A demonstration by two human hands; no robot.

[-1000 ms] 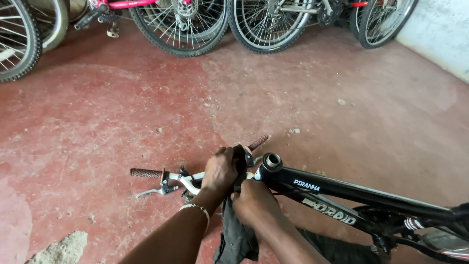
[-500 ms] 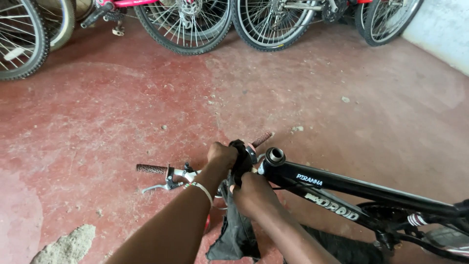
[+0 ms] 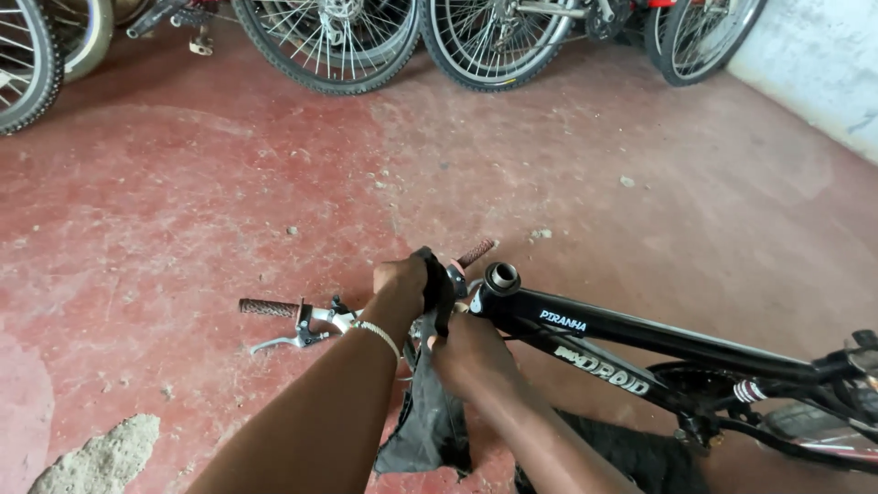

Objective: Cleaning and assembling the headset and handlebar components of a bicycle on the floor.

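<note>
Step in hand, as judged from the view: wiping the handlebar area of a black bicycle frame (image 3: 658, 334) with a dark cloth (image 3: 430, 416). The frame lies on its side on the red floor (image 3: 229, 183), toward the near right edge.

Left to right: one chunk of rubble (image 3: 96, 457) lies at the near left corner of the floor. One handlebar grip (image 3: 268, 307) with one brake lever (image 3: 279, 342) points left. The left hand (image 3: 401, 282) is closed over the top of the cloth at the middle of the handlebar. The right hand (image 3: 468, 355), just beside it and lower, is closed around the hanging part of the cloth, which trails down to the floor. A second grip (image 3: 476, 252) shows behind the hands. The open head tube (image 3: 502, 276) stands just right of them.

The next move appears to call for a firm two-hand grip and a steady frame.

Count: two hands, one cloth, one frame, two grips, one lever. At least five wheels (image 3: 329, 41) line the far edge.
</note>
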